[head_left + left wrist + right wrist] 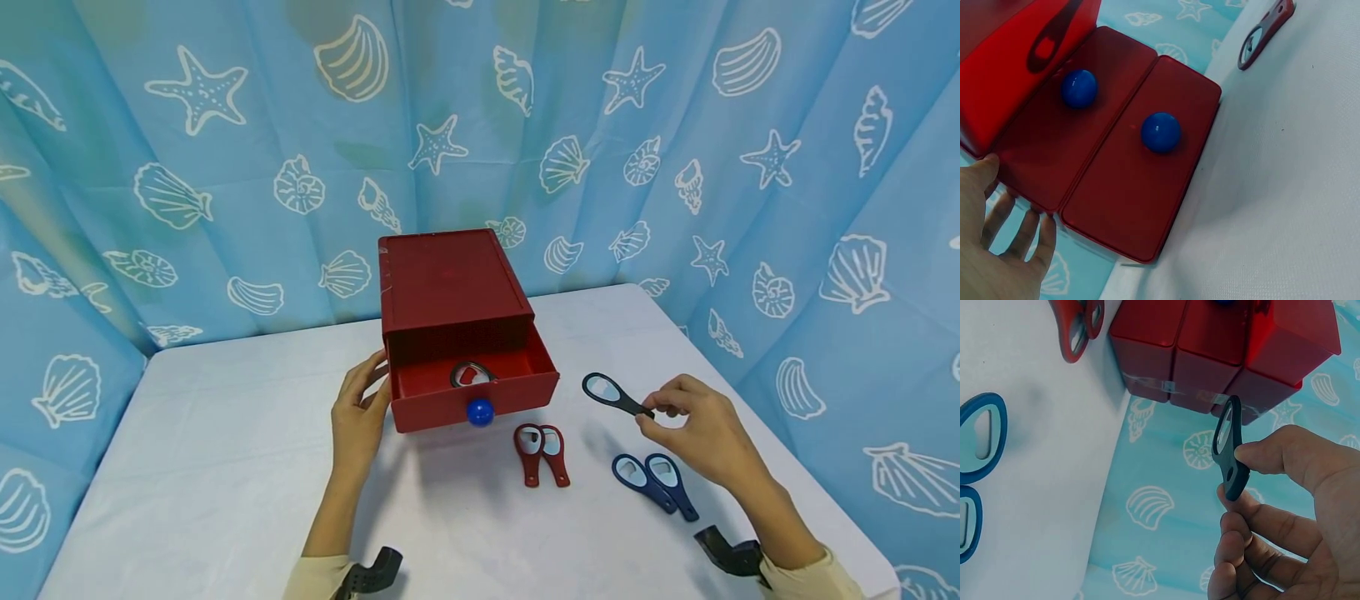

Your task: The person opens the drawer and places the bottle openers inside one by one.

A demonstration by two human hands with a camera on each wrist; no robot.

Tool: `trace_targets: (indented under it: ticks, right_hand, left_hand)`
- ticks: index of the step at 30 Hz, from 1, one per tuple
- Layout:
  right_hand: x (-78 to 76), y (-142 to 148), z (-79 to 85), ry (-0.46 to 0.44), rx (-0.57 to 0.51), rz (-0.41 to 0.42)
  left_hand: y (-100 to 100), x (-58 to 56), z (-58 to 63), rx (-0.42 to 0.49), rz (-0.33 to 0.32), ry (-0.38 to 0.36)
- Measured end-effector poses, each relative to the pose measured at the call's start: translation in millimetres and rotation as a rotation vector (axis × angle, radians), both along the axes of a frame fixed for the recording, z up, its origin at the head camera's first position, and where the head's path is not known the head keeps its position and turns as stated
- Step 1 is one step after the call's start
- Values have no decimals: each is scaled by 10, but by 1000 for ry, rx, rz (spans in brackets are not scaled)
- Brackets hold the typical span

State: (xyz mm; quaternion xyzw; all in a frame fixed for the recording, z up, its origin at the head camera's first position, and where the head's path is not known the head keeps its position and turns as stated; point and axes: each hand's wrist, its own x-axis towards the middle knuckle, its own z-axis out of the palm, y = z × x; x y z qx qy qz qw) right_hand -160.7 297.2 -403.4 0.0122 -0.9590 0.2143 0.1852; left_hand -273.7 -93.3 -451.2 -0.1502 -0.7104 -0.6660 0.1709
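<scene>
My right hand is pinching the black magnifier by its handle, near the table's right edge; my left hand, fingers spread, is touching the red drawer unit's left side.

Blue curtain with white seashells and starfish, behind and at both sides, white tabletop, soft shadows

The left grip, fingers spread, touches the edge of a red box with blue knobs on two fronts and a jutting drawer beyond, while a red-handled glass lies on the white tabletop.
</scene>
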Motion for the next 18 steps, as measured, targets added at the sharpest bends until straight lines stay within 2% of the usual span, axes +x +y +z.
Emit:
trace_targets:
  ticks: [12, 18]
  right_hand:
    - [-18, -15, 89, 32, 4, 20]
    - [-3, 4, 121, 23, 3, 13]
  left_hand:
    - [-14, -11, -19, 0, 10, -4]
    - [-5, -16, -22, 5, -8, 8]
